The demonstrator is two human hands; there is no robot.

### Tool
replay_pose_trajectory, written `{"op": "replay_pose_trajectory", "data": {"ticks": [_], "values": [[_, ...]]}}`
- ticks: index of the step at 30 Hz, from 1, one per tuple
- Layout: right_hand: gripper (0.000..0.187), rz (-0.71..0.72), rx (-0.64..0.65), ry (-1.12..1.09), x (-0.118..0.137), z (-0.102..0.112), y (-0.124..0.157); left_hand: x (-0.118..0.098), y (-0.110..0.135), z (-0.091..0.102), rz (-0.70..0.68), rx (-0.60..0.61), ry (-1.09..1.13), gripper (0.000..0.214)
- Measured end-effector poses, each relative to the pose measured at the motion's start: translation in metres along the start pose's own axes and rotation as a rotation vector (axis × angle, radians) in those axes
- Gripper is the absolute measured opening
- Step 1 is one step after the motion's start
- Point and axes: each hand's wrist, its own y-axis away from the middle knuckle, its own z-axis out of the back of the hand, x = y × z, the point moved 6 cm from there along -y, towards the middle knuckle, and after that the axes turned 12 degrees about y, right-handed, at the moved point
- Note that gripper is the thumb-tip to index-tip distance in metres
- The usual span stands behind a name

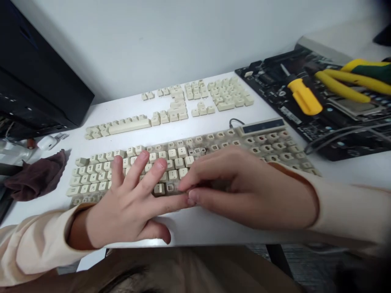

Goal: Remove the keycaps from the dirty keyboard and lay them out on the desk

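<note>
Head view, and there's the left hand [128,203] splayed open over the keyboard [262,140], right hand [244,191] closing in on a keycap [172,175] mid-board, grip impossible to call, light stiff plastic best pinched by its sides, loose keycaps [226,95] behind the keyboard.

White desk [195,234] beneath both hands: grimy, half-stripped beige keyboard [244,140] directly under the fingers, loose keycaps [226,95] in rows just beyond, dark brown cloth [36,177] left of the left hand [128,203], black motherboard [336,138] beyond the right hand [247,191], black computer case [39,69] far left.
</note>
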Motion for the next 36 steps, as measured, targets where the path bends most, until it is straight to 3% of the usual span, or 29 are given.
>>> {"op": "replay_pose_trajectory", "data": {"ticks": [6, 13, 36], "values": [[0.013, -0.258, 0.294, -0.188, -0.007, -0.018, -0.003, -0.007, -0.002, 0.0, -0.197, 0.002, 0.007, 0.065], [0.01, -0.226, 0.472, -0.35, -0.008, -0.032, 0.002, -0.009, -0.003, -0.002, -0.278, 0.054, 0.011, 0.06], [0.012, -0.272, 0.457, -0.346, -0.013, -0.035, 0.0, -0.01, -0.004, -0.001, -0.271, 0.06, -0.017, 0.047]]}}
